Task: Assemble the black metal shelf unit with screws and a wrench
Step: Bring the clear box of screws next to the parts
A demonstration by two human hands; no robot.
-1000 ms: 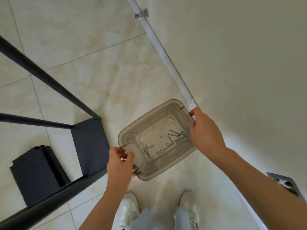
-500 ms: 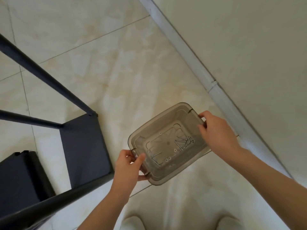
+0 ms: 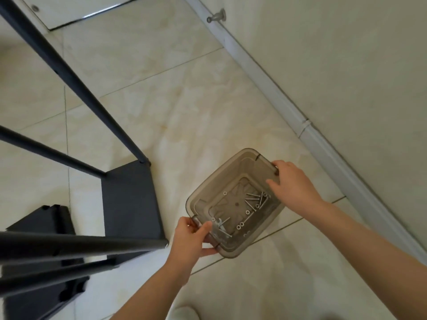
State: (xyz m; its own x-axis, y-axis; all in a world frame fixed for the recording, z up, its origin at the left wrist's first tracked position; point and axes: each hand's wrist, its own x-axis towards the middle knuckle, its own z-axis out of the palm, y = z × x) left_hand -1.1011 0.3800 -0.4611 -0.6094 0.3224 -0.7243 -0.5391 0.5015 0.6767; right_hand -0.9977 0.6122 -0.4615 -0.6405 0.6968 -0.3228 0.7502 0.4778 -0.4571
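Left hand closed on near rim of bin; right hand closed on far rim. Bin off floor, right of shelf frame. Likely light, stiff, smooth plastic. Screws, washers, small wrench loose inside; keep level, grip rims.

No text, label, brand, number or sign can be read anywhere; nothing is printed on the translucent grey plastic bin, nor on the black shelf frame beside it
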